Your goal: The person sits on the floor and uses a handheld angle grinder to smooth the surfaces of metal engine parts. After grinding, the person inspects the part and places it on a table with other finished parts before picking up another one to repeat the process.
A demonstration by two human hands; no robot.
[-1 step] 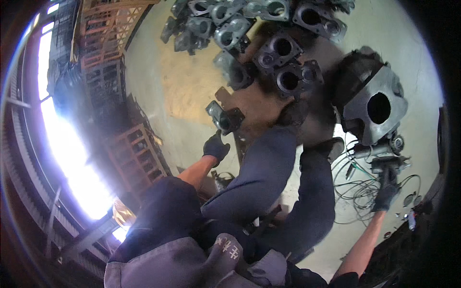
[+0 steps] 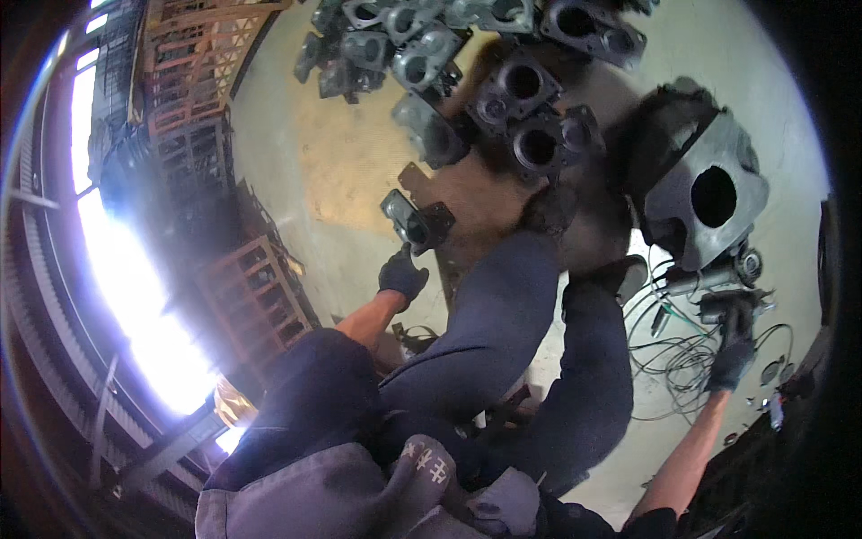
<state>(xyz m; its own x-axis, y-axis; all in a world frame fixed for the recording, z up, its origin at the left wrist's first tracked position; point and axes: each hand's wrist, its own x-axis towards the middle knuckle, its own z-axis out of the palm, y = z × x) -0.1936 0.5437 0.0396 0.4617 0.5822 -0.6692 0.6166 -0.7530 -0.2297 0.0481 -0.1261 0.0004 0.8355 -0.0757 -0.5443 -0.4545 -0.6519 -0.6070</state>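
My left hand (image 2: pixel 402 274), in a dark glove, has its fingers closed at the near end of a small grey metal casting (image 2: pixel 406 218) with round openings. That casting is tilted, and where the fingertips meet it is partly hidden. Far to the right, my gloved right hand (image 2: pixel 733 355) reaches down and is closed on a grey cylindrical power tool (image 2: pixel 716 306). Its exact kind is hard to make out. A second cylindrical tool (image 2: pixel 696 281) lies just beyond it. Past both tools stands a large grey casting (image 2: pixel 678 211) with one wide dark hole.
Several flanged castings (image 2: pixel 523 83) lie ahead, with more piled at the far left (image 2: pixel 366 49). Loose cables (image 2: pixel 669 373) coil on the floor beside my right hand. Slatted brown crates (image 2: pixel 247 287) stand at left. My legs (image 2: pixel 485 314) extend between my hands.
The view has shifted slightly. The casting at my left hand appears a little further left, while my right hand and its tool appear slightly further right. Both hands keep their holds.
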